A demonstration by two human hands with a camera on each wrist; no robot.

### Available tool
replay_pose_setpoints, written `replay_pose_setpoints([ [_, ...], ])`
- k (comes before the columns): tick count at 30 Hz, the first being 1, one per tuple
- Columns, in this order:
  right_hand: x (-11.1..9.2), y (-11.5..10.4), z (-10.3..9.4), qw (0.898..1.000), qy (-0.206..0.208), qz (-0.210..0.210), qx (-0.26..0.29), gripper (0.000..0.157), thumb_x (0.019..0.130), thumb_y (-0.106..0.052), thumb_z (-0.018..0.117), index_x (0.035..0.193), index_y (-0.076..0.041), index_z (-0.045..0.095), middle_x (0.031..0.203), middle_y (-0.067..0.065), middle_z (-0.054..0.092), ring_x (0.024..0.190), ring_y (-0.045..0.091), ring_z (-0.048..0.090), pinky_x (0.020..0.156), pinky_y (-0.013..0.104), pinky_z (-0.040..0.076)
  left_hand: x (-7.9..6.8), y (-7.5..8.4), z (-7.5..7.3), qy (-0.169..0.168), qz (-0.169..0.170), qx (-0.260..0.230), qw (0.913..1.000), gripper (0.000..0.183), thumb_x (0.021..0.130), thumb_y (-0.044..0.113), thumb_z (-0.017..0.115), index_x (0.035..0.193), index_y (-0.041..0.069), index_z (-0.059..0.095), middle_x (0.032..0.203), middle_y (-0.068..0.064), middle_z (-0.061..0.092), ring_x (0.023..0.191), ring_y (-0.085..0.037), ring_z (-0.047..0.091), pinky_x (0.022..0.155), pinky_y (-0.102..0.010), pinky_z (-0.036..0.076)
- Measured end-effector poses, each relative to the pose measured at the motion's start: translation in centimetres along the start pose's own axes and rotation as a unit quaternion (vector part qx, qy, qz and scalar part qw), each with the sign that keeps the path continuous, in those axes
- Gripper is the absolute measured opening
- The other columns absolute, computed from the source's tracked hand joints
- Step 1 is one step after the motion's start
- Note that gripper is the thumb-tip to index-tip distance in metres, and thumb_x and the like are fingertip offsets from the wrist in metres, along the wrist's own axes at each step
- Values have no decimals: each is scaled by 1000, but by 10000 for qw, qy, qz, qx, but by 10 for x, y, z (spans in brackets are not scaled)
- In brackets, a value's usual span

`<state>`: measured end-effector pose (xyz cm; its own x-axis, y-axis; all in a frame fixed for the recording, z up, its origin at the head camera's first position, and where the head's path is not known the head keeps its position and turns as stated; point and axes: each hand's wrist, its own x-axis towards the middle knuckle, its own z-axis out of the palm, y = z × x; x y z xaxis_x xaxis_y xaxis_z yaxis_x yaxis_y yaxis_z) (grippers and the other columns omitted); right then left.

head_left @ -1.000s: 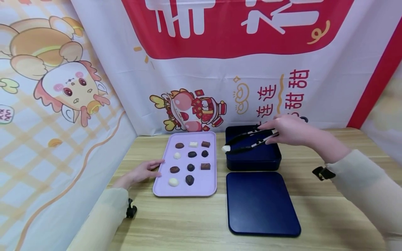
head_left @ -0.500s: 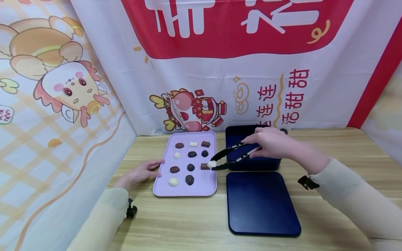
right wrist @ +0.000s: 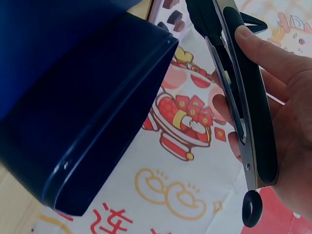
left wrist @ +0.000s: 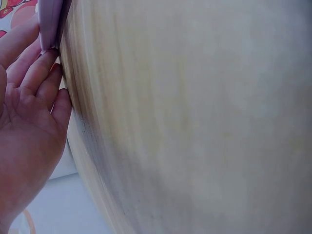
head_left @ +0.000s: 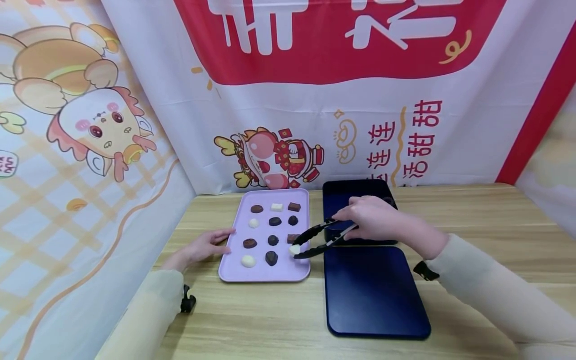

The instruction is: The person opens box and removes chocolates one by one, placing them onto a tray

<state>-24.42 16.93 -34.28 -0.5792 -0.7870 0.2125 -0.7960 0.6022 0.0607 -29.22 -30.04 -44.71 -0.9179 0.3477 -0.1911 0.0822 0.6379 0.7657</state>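
Observation:
In the head view, my right hand (head_left: 371, 217) grips a pair of black-and-silver tongs (head_left: 317, 247). Between the tong tips sits a white chocolate (head_left: 294, 250), low over the right side of a lilac tray (head_left: 261, 276); whether it touches the tray I cannot tell. Several dark, brown and white chocolates (head_left: 271, 258) lie in rows on that tray. My left hand (head_left: 201, 248) rests at the tray's left edge, its fairly straight fingers touching the rim, as the left wrist view also shows. In the right wrist view, thumb and fingers wrap the tongs' handles (right wrist: 253, 112).
Right of the tray stands an open dark blue box (head_left: 335, 192), partly hidden by my right hand and the tongs. Its flat lid (head_left: 375, 295) lies in front of it on the wooden table (head_left: 252, 320). A printed cloth (head_left: 288, 107) hangs behind the table.
My right hand has moved left and nearer with the tongs, carrying the white chocolate from above the blue box to the tray's lower right. My left hand has stayed in place.

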Motion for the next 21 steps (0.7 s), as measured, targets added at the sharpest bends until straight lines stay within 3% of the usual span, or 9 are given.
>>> replay_pose_setpoints([
  [21,7,-7,12,9994,-293,133,108,48,79,-34,81,120,-11,70,113,-1,70,82,14,55,63,25,46,-2,3,-1,-58,158,-89,9998,65,90,15,70,146,1,40,148,-23,36,139,-38,29,115,-51,17],
])
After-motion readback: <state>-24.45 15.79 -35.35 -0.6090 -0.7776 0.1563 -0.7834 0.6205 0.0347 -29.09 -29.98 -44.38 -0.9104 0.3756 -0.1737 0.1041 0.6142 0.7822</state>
